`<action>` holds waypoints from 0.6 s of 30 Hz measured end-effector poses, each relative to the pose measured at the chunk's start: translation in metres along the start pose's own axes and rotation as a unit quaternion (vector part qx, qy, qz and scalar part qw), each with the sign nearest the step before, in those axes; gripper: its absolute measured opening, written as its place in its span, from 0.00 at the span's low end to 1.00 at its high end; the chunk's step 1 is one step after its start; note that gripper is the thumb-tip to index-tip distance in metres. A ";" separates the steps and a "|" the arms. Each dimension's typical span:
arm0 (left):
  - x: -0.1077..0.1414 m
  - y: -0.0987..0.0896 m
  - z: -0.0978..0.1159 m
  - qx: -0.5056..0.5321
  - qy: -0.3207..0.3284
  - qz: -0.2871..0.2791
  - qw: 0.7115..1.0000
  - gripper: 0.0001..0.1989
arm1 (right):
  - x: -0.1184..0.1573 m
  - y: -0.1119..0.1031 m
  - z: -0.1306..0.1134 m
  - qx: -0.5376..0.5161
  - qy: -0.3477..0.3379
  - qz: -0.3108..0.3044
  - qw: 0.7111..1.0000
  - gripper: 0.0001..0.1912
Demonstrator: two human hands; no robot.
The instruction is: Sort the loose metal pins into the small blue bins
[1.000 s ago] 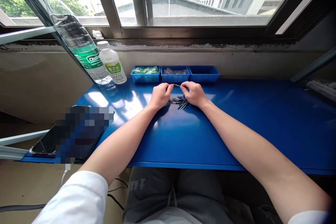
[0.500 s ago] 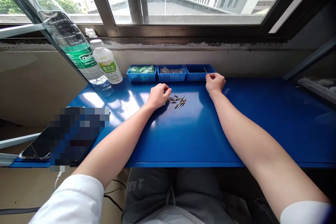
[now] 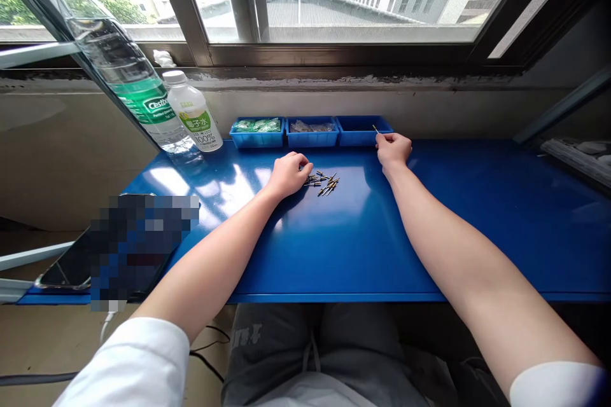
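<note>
On the blue table, my left hand (image 3: 289,174) rests with curled fingers at the left side of a loose pile of small pin-like metal pieces (image 3: 329,186). These are thin, brass and dark in colour, some with silvery shanks. My left fingertips are partly hidden, so I cannot make out what they hold. Farther right, my right hand (image 3: 394,150) pinches one thin pin-like piece (image 3: 375,130) between thumb and finger. Its tip points up and left, at the front right corner of the right blue bin (image 3: 358,138). Dark contents show low inside that bin.
A middle blue bin (image 3: 312,139) holds greyish packets, and a left blue bin (image 3: 258,140) holds green ones. A large water bottle (image 3: 143,98) and a smaller white bottle (image 3: 195,113) stand at the back left. A partly blurred dark device (image 3: 71,261) lies at the left edge.
My right hand has shifted slightly right, still pinching the thin piece, whose visible tip is a little lower. My left hand and the pile look almost unchanged.
</note>
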State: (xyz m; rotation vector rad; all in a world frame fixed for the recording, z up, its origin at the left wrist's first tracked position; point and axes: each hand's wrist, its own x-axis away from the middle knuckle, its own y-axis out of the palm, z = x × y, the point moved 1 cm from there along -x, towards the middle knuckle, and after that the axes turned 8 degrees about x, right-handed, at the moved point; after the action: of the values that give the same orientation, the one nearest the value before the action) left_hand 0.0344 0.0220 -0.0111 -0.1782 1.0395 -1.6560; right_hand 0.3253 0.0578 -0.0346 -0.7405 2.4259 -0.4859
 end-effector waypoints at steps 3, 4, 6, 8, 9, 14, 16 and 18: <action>0.000 0.000 0.001 -0.001 -0.002 -0.003 1.000 0.11 | 0.001 0.001 0.000 -0.006 -0.009 -0.006 1.000 0.11; 0.000 0.000 0.001 0.000 -0.002 -0.004 1.000 0.11 | 0.001 0.001 0.001 -0.010 -0.014 -0.009 1.000 0.11; 0.001 0.000 0.002 0.002 -0.001 -0.006 1.000 0.10 | 0.001 0.003 0.002 -0.016 -0.023 -0.016 0.999 0.11; 0.001 0.000 0.002 0.004 0.001 -0.008 1.000 0.09 | 0.001 0.004 0.003 -0.021 -0.029 -0.023 0.999 0.12; 0.001 0.000 0.001 0.005 0.003 -0.009 1.000 0.09 | 0.001 0.004 0.003 -0.024 -0.032 -0.026 0.999 0.12; 0.001 0.000 0.001 0.006 0.007 -0.015 1.000 0.09 | 0.002 0.004 0.002 -0.032 -0.037 -0.031 0.998 0.12; 0.001 0.000 0.002 0.004 0.006 -0.017 1.000 0.09 | 0.002 0.004 0.001 -0.031 -0.037 -0.033 0.998 0.13; 0.001 0.000 0.002 0.002 0.005 -0.020 1.000 0.08 | 0.003 0.003 0.000 -0.030 -0.035 -0.035 0.998 0.13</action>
State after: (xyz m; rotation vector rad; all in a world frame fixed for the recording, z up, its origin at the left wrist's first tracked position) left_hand 0.0350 0.0196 -0.0103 -0.1892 1.0458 -1.6963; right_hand 0.3224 0.0589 -0.0377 -0.8560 2.3645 -0.4087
